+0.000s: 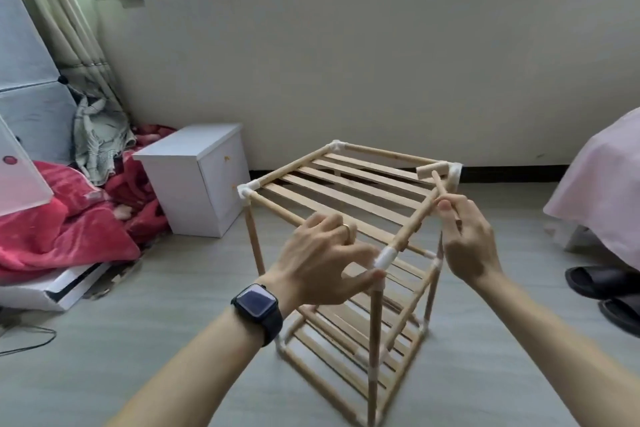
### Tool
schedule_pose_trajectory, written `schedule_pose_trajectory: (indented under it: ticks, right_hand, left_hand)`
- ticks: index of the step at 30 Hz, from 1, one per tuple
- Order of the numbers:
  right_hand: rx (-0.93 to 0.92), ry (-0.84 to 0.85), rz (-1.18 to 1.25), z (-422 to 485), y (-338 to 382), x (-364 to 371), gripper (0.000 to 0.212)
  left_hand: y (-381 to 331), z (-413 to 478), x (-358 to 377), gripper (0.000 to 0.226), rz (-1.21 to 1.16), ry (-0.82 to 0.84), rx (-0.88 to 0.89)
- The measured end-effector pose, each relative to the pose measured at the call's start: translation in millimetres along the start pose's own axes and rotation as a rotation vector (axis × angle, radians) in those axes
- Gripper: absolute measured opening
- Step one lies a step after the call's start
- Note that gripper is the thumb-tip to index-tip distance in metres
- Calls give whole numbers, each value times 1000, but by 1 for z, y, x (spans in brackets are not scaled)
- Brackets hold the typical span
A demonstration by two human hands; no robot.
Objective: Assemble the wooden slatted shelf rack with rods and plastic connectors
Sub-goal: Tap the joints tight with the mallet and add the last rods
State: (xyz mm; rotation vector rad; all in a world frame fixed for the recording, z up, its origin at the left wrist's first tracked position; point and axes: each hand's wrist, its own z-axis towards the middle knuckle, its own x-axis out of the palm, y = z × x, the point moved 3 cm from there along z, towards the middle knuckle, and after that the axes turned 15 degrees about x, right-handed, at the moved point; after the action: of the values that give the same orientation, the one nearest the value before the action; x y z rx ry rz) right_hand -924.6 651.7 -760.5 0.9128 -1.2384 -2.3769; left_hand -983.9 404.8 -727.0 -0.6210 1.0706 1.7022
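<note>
Left hand (322, 253) grips rack (346, 191), right hand (467, 239) pinches mallet (431, 171).

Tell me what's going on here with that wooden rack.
A person is putting together a wooden slatted rack that stands on the floor. Their left hand holds the top frame's near rail beside a white corner connector, apparently steadying it. Their right hand holds a small wooden mallet by its handle, with the head close to the far right connector. The upper and lower slatted shelves both look fitted.
</note>
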Motion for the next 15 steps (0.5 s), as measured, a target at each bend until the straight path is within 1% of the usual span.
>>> schedule_pose_trajectory:
  ticks: [2, 4, 5, 7, 9, 13, 14, 15]
  right_hand:
    - [23, 25, 63, -8, 3, -10, 23]
    - [42, 64, 148, -17, 7, -19, 27]
    - [57, 79, 205, -22, 8, -23, 30]
    - [118, 92, 333, -33, 9, -32, 36]
    - [196, 100, 417, -44, 5, -39, 33]
    - [302, 136, 455, -58, -4, -55, 27]
    - [323, 128, 411, -60, -5, -61, 23]
    - [339, 105, 302, -59, -7, -70, 19]
  left_hand:
    - [10, 3, 6, 55, -52, 83, -22]
    - [16, 5, 17, 66, -162, 169, -113]
    - [16, 8, 22, 66, -198, 180, -156]
    - [14, 17, 31, 61, -197, 157, -206]
    - [10, 29, 38, 64, -169, 167, -241]
    - [7, 56, 52, 72, -126, 249, -342]
    - [6, 63, 55, 75, -123, 273, -367]
    - [5, 69, 58, 75, -120, 292, -384]
